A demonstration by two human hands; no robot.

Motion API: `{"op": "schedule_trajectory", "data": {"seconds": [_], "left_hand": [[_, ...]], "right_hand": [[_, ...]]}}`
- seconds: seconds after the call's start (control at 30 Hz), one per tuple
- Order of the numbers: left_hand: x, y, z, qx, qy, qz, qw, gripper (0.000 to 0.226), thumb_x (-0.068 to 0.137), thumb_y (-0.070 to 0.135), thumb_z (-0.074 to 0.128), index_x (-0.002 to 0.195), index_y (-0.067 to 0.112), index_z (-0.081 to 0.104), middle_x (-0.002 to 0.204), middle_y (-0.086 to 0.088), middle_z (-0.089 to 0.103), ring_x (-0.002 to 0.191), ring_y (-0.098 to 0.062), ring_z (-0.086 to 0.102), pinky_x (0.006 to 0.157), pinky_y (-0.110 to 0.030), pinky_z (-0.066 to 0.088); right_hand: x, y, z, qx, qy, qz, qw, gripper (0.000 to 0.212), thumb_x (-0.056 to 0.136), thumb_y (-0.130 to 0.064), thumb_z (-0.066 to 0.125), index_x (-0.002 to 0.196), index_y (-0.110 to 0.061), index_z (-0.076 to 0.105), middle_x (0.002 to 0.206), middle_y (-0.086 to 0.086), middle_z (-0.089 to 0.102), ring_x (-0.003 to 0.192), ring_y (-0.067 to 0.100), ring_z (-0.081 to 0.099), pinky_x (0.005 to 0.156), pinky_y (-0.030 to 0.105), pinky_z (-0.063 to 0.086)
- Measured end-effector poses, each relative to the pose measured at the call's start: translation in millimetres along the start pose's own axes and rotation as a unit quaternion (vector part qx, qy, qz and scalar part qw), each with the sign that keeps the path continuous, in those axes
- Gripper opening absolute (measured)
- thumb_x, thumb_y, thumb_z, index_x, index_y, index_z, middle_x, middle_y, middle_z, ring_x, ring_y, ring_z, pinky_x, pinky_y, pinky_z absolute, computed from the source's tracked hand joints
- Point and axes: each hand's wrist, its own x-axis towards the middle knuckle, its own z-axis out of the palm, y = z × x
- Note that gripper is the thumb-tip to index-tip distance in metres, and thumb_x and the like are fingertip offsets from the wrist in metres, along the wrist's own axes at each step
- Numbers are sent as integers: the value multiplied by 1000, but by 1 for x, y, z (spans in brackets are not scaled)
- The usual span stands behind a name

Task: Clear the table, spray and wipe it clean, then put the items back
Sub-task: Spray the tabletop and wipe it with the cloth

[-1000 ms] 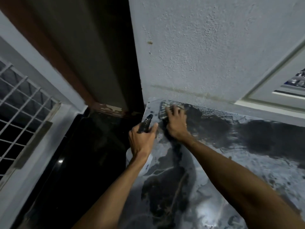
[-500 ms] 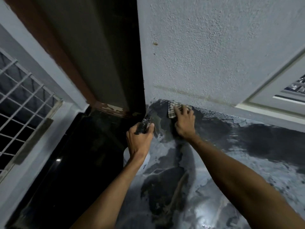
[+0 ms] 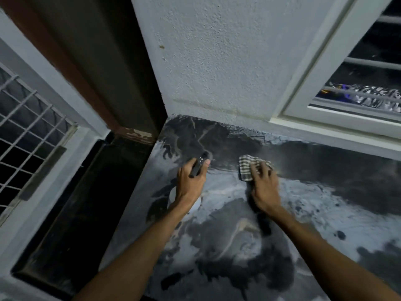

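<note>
Mid-wipe, sprayer on standby

Right hand (image 3: pixel 263 187), fingers spread flat, presses the striped cloth (image 3: pixel 246 170) onto the table (image 3: pixel 238 246) near the wall (image 3: pixel 217 61). Left hand (image 3: pixel 191 183) is wrapped round the spray bottle (image 3: pixel 198 169), equally near that wall, probably for quick re-sprays.

The cloth (image 3: pixel 249 168) lies on the table (image 3: pixel 227 246), right of the spray bottle (image 3: pixel 196 170)

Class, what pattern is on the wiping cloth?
The cloth shows light-and-dark checks; head view.
</note>
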Motion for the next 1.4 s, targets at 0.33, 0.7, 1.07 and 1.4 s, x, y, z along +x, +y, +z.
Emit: {"op": "schedule_trajectory", "data": {"seconds": [0.33,0.7,1.07,1.4], "left_hand": [[-77,21,60,-1,48,-79,996,50,85,28,79,51,22,43,45,8,45,48,-11,50,58,-28,44],[-87,-6,-14,39,183,-118,975,33,91,29,75,62,16,65,61,12,64,59,-4,59,63,-23,46],[-69,-47,-89,3,196,-174,965,37,85,42,77,60,18,65,58,2,66,63,-15,66,63,-35,55],[-2,-57,-118,-12,176,-104,979,41,84,36,80,57,13,60,54,3,63,55,-10,62,57,-29,48]], "right_hand": [[-12,27,-32,18,-17,-76,997,70,81,-29,42,150,-21,35,156,20,23,125,41,33,103,52,34],[29,-92,8,-6,-86,-305,948,73,76,-22,51,148,-20,39,156,18,27,119,43,38,95,51,40],[81,-206,42,19,-42,-194,980,70,79,-19,51,147,-15,37,151,21,30,123,43,32,99,54,39],[129,-247,54,-22,5,-109,994,64,80,-22,58,141,-13,41,149,19,32,122,43,35,95,51,40]]}}
